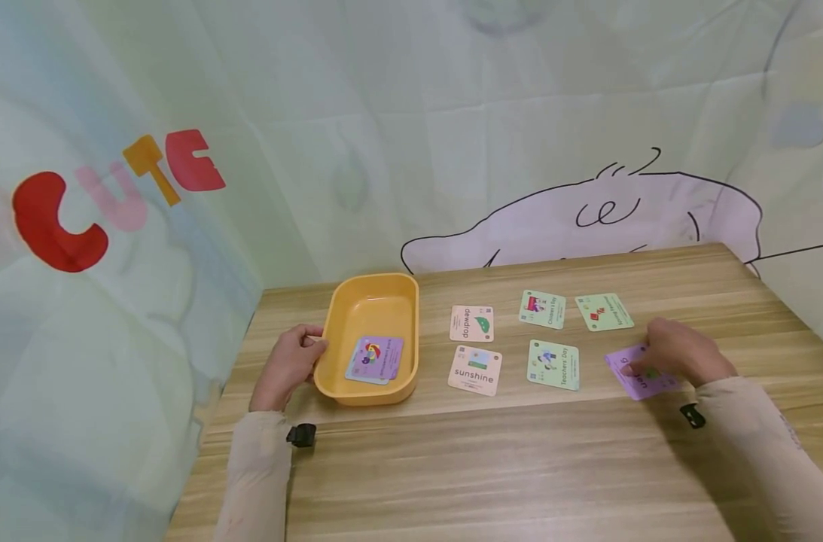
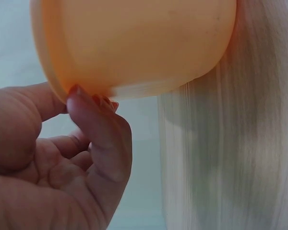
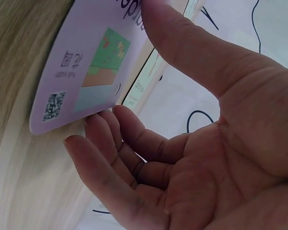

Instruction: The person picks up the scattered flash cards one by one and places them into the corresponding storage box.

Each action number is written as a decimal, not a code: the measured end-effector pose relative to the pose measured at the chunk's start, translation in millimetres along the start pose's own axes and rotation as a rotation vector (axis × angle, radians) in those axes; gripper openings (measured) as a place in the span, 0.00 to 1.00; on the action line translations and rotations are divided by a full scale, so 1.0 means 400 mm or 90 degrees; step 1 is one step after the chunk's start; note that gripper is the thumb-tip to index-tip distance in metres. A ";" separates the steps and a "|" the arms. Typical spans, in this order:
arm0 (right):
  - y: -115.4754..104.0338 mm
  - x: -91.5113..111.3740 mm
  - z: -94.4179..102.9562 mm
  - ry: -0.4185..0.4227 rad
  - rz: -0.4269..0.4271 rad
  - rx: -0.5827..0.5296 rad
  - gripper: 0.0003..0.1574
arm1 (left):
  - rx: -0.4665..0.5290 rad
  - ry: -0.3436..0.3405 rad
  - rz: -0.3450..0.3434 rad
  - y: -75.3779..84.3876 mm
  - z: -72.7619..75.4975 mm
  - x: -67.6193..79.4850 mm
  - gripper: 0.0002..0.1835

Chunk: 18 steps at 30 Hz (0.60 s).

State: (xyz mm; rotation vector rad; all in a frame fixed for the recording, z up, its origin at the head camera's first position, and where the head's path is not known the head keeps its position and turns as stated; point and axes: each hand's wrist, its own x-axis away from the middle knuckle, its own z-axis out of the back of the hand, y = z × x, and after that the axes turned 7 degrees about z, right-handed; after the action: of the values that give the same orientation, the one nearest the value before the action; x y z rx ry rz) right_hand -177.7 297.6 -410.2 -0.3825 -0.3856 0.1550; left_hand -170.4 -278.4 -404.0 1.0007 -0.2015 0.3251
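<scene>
A purple flashcard [image 1: 644,387] reading "garden" is at my right hand [image 1: 689,351]. In the right wrist view the thumb lies over the printed face of the garden card [image 3: 79,72], and curled fingertips [image 3: 101,132] are at its edge, gripping it; the card tilts up from the table. My left hand [image 1: 289,366] pinches the side rim of a yellow plastic bin [image 1: 376,397]. The left wrist view shows thumb and fingers on that rim. Inside the bin lies a purple card [image 1: 388,357] overlapping a blue-edged card.
Pink "dewdrop" [image 1: 470,324] and "sunshine" [image 1: 475,370] cards lie right of the bin. Green "Children's Day" [image 1: 541,309], "Teachers' Day" [image 1: 553,365] and another green card [image 1: 605,312] lie further right. A printed curtain [image 1: 357,113] borders the wooden table [image 1: 465,467].
</scene>
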 end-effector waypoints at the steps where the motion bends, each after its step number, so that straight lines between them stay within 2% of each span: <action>1: 0.000 0.000 0.000 0.000 0.001 -0.001 0.29 | 0.001 -0.001 0.000 0.000 0.000 0.000 0.20; 11: 0.008 -0.002 0.001 0.000 -0.004 -0.026 0.30 | -0.002 -0.001 0.018 0.001 0.000 -0.001 0.20; 18: 0.010 -0.004 0.003 0.011 0.000 -0.043 0.35 | -0.001 0.000 0.024 0.004 0.000 0.000 0.20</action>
State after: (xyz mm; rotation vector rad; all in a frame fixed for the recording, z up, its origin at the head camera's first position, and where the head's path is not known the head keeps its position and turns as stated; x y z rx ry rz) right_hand -179.9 301.4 -411.4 -0.4502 -0.3743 0.1387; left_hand -170.9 -277.5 -402.7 0.9957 -0.2208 0.3592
